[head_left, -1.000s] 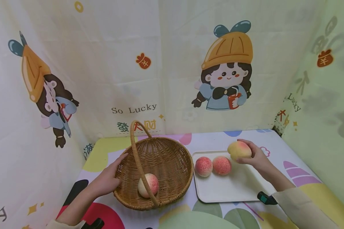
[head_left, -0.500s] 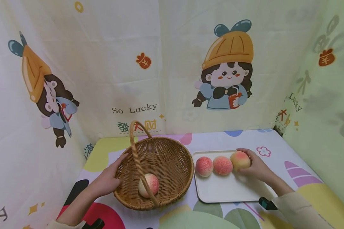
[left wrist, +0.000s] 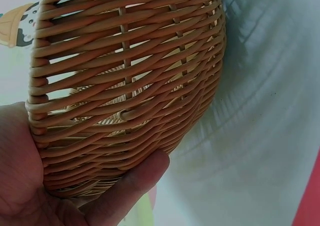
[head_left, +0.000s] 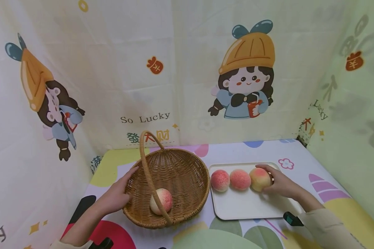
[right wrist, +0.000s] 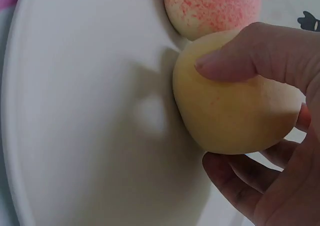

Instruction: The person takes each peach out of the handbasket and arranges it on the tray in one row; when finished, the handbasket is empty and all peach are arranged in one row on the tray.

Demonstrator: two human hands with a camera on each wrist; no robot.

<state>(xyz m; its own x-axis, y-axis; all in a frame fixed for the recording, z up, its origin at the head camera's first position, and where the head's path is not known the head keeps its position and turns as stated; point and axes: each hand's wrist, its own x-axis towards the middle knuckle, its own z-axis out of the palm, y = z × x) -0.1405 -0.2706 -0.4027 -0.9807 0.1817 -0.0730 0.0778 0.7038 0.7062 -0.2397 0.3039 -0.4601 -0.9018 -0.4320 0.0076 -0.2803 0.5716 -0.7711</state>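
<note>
One yellowish peach (head_left: 258, 180) now down on the tray (head_left: 246, 209) (earlier aloft).

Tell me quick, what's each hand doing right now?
Left hand: closed, holding the wicker basket by its side.
Right hand: closed around the yellow-and-pink peach at the white tray.

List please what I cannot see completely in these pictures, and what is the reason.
- Head view: part of the pink-and-white peach in the basket, behind the handle.
- Head view: one side of the yellow peach, covered by the right hand.
- Right wrist view: the red-speckled peach, cut off by the top edge.
- Left wrist view: part of the basket, cut off by the top edge.
</note>
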